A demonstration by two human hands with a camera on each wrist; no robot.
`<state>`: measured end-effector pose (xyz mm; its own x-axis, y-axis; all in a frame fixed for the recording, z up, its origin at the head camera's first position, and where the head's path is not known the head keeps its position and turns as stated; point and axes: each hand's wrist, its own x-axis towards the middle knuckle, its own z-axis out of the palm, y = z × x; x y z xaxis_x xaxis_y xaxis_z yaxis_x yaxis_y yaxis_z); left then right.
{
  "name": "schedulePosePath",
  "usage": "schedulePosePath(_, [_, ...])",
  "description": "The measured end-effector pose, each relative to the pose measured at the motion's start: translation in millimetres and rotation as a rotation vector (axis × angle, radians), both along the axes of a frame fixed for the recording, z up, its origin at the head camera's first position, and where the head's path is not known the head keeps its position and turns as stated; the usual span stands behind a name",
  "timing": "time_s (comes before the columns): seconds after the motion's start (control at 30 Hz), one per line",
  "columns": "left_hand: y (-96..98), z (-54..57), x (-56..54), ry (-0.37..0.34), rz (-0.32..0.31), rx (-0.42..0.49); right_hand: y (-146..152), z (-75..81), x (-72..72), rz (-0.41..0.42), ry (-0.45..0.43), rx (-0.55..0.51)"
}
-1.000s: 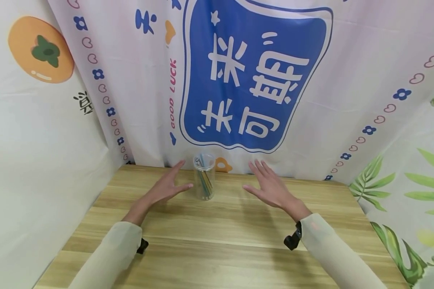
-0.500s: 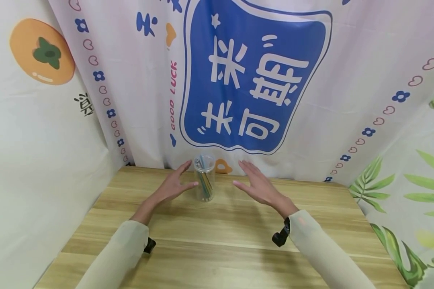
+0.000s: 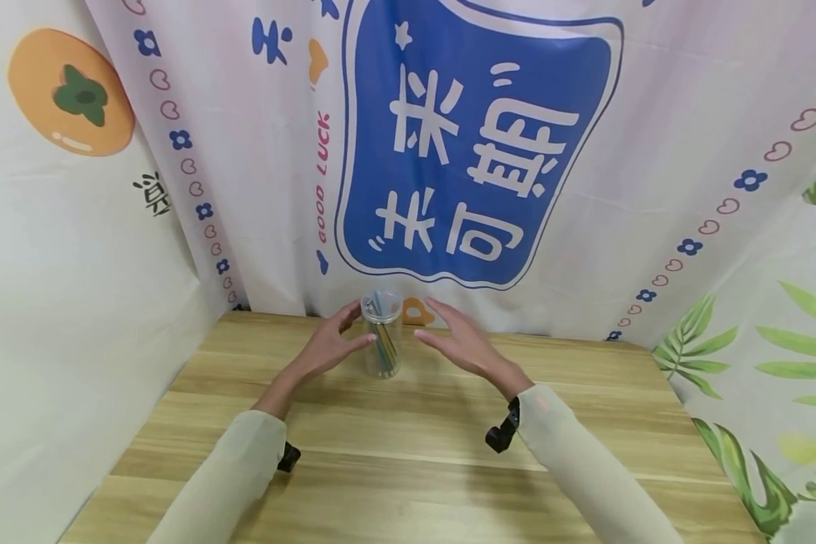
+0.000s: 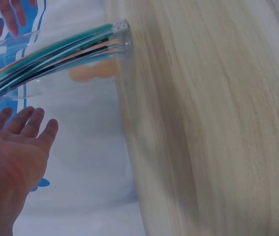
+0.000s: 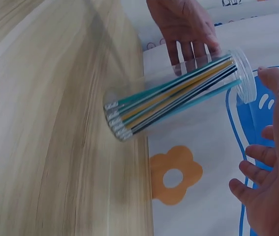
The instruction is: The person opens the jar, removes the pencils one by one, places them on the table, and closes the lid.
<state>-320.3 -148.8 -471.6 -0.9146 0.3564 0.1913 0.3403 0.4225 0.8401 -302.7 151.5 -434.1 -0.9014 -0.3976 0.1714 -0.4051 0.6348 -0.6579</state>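
Observation:
A clear cylindrical jar (image 3: pixel 374 347) stands upright near the table's back edge, with slim pencils (image 5: pixel 171 101) in green, yellow, black and blue leaning inside. Ferrules and pale ends sit at its bottom in the right wrist view; a rounded rim or lid caps the other end. On the left, my left hand (image 3: pixel 328 346) is at the jar's side, thumb apart from fingers; contact is unclear. To the right, my right hand (image 3: pixel 464 346) faces the jar with fingers extended, a small gap between them. Neither hand grips it.
A wood-grain table (image 3: pixel 408 468) spreads before me. A white printed curtain (image 3: pixel 279 227) with a blue panel rises directly behind the jar. Printed cloth also hangs at the left and right sides. Black wrist cameras (image 3: pixel 502 437) sit by both cuffs.
Both hands have moved inward toward the jar, the right one leftward by more, the left one slightly rightward. The jar has stayed in place.

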Motion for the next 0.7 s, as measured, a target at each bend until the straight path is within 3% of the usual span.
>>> schedulePosePath(0.3, [2.3, 0.5, -3.1, 0.003, -0.001, 0.059, -19.1, -1.2, -7.4, 0.043, -0.046, -0.157])
schedulePosePath(0.43, [3.5, 1.4, -3.1, -0.002, -0.001, 0.079, -26.9, -0.5, -11.2, 0.088, -0.039, -0.233])
schedulePosePath(0.7, [6.0, 0.6, -7.4, 0.019, -0.005, 0.101, -42.7, 1.8, -15.4, 0.099, -0.021, -0.313])
